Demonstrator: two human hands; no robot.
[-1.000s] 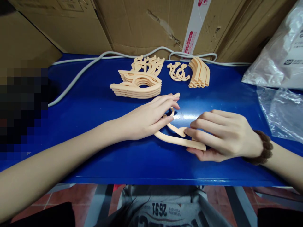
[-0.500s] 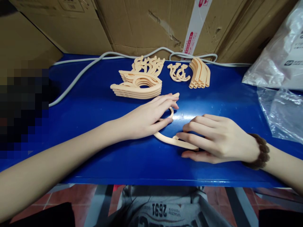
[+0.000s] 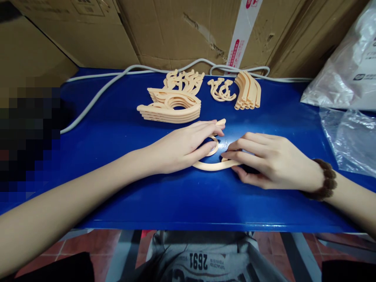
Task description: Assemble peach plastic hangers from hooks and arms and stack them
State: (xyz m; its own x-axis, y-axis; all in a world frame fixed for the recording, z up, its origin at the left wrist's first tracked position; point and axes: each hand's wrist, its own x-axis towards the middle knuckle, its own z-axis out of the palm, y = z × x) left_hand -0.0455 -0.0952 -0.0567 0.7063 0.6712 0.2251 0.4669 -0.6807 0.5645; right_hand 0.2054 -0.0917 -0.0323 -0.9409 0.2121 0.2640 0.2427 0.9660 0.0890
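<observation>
A beige plastic clothes hanger [image 3: 214, 166] with a curved arm and a round loop lies on the blue table, partly covered by both hands. My left hand [image 3: 192, 145] rests across its left part, thumb by the loop and fingers over the far side, gripping it. At the right end of the curved arm, my right hand [image 3: 263, 160] has its thumb and fingers closed on the tip. The piece's left side is hidden beneath my left palm.
Behind my left hand sit stacked hanger bodies [image 3: 173, 113] and a pile of hooks [image 3: 183, 83]. Farther right are loose hooks [image 3: 221, 91] and curved tubular pieces [image 3: 247, 92]. A white cable [image 3: 102, 92] runs along the back before cardboard boxes [image 3: 176, 35]. A plastic bag [image 3: 343, 74] stands at right.
My right hand has moved slightly away from the table's front edge, and the right end of the hanger's curved arm has swung the same way. My left hand has barely shifted.
</observation>
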